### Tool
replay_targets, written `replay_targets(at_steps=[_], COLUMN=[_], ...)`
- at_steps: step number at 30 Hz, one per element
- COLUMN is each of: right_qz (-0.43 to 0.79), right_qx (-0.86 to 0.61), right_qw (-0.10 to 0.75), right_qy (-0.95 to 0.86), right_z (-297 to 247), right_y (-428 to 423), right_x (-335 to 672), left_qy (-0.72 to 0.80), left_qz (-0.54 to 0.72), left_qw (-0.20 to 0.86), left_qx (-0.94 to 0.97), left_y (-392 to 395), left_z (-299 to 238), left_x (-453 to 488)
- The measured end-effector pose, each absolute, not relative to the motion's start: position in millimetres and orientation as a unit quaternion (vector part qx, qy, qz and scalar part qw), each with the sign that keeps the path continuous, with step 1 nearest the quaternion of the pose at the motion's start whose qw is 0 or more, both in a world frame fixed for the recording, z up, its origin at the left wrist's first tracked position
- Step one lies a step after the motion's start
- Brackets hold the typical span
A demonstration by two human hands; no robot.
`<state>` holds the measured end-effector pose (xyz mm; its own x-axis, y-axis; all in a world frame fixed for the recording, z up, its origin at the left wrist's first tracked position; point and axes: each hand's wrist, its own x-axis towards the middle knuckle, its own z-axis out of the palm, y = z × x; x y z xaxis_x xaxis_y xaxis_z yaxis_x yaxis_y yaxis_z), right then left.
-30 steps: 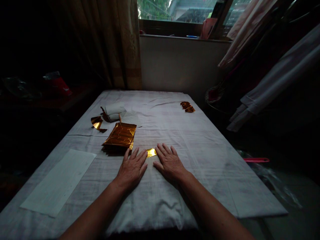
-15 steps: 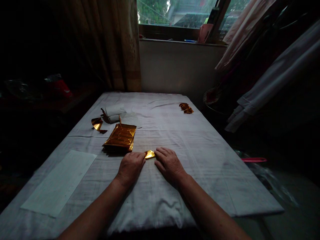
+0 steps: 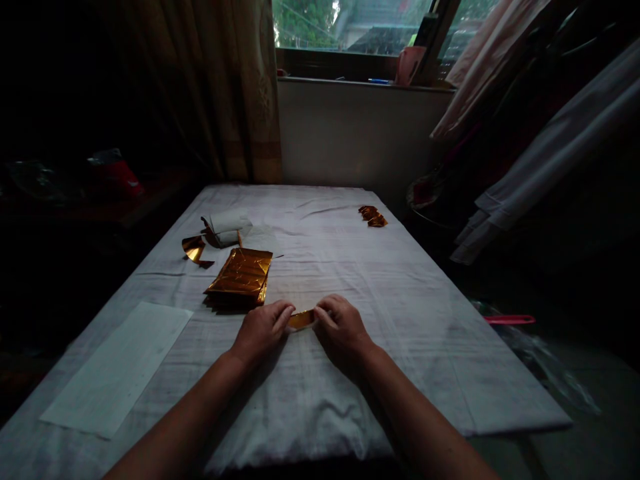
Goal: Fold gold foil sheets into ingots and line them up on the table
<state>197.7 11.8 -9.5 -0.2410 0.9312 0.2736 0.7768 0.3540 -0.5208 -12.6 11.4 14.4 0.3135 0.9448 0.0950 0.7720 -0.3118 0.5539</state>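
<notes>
A small piece of gold foil paper [image 3: 301,319] is held between both my hands just above the white cloth of the table [image 3: 380,287]. My left hand [image 3: 261,331] pinches its left end with closed fingers. My right hand [image 3: 343,328] pinches its right end the same way. Just beyond my left hand lies a stack of gold foil sheets [image 3: 241,273].
A white paper sheet [image 3: 117,367] lies at the near left. A curled gold scrap [image 3: 194,248] and a rolled white paper [image 3: 227,227] sit behind the stack. Folded gold pieces [image 3: 373,216] rest at the far right. Curtains, a window sill and hanging cloth surround the table.
My hands went from lying flat on the cloth beside the gold piece to curling shut and pinching it at both ends, lifting it slightly.
</notes>
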Motion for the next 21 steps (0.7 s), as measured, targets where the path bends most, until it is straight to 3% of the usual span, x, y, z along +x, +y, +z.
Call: replay_targets(at_steps=[5,9,14,18,21], right_qz=[0.126,0.070,0.051,0.046,0.091], right_qx=[-0.610,-0.636,-0.647,-0.587,-0.488], right_qw=[0.220,0.198,0.220,0.241,0.158], right_qy=[-0.750,-0.743,-0.729,-0.771,-0.854], right_z=[-7,-10,-17,-19,-17], right_y=[24,27,26,11,-5], right_x=[198,195,193,197,202], left_qy=[0.565,0.536,0.479,0.482,0.486], left_qz=[0.258,0.286,0.198,0.161,0.157], left_qw=[0.241,0.117,0.025,0.008,-0.003], left_qx=[0.746,0.785,0.855,0.861,0.860], left_y=[14,5,-9,-12,-13], left_z=[3,-8,-16,-18,-20], left_x=[-7,-3,4,5,4])
